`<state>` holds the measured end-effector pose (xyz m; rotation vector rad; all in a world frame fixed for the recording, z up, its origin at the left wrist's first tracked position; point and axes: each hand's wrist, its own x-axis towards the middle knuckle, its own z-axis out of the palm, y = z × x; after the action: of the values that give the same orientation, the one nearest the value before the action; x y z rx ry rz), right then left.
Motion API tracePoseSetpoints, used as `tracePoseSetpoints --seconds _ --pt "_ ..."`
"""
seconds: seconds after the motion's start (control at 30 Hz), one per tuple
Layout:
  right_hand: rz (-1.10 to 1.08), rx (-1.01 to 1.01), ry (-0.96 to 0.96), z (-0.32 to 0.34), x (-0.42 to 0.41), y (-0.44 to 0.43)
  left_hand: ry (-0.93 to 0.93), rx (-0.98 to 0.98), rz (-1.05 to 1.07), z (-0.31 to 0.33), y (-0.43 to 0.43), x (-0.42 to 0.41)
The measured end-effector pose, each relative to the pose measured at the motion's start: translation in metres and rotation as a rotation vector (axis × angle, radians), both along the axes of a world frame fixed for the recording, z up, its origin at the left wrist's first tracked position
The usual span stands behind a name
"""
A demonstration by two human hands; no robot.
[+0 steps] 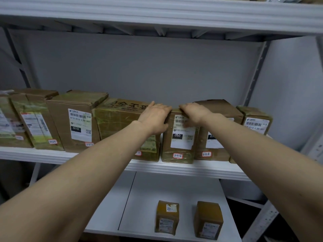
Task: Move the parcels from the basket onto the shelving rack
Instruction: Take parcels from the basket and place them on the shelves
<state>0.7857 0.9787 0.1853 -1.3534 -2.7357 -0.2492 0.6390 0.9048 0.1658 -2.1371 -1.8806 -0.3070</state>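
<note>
Head view: the parcel (178, 145), labelled 060, is stood upright at the front of the middle shelf (183, 169), between a wide box (120, 123) and a torn box (216, 145). It is held at the top by both hands. The left hand (153, 117) is curled round the upper left corner, apparently clamped. The fingers of the right hand (194, 113) are hooked over the top edge, thumb on the label.

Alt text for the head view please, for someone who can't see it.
The left hand and right hand grip the top of a brown parcel labelled 060 standing in a row of parcels on the middle shelf of a white rack. Two small parcels stand on the shelf below.
</note>
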Motion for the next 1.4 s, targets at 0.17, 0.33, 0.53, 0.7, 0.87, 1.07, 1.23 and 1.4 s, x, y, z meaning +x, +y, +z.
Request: tracePoseSetpoints --seconds 0.17,0.33,0.53,0.7,0.87,1.07,1.23,1.4 --pt "0.014 -0.015 0.054 -0.001 0.002 0.004 -0.019 0.015 -0.005 0.002 0.006 0.008" --pt "0.039 -0.029 0.102 -0.007 0.007 0.009 -0.053 0.035 -0.023 -0.001 0.011 0.013" --pt "0.073 -0.043 0.109 -0.009 0.009 0.012 -0.063 0.069 -0.009 -0.001 0.012 0.014" --pt "0.087 -0.069 0.126 -0.008 0.013 0.011 -0.062 0.091 -0.005 -0.004 0.014 0.016" --pt "0.082 -0.119 0.18 -0.002 0.023 0.008 -0.038 0.083 0.036 -0.004 0.018 0.016" --pt "-0.1 -0.012 0.201 0.015 0.064 0.027 0.007 0.089 0.008 0.0 0.018 0.027" --pt "-0.155 -0.107 -0.087 -0.002 0.079 0.035 0.106 0.045 -0.012 -0.002 0.023 0.043" --pt "-0.149 -0.115 -0.047 -0.003 0.081 0.036 0.066 0.056 -0.005 -0.005 0.027 0.047"
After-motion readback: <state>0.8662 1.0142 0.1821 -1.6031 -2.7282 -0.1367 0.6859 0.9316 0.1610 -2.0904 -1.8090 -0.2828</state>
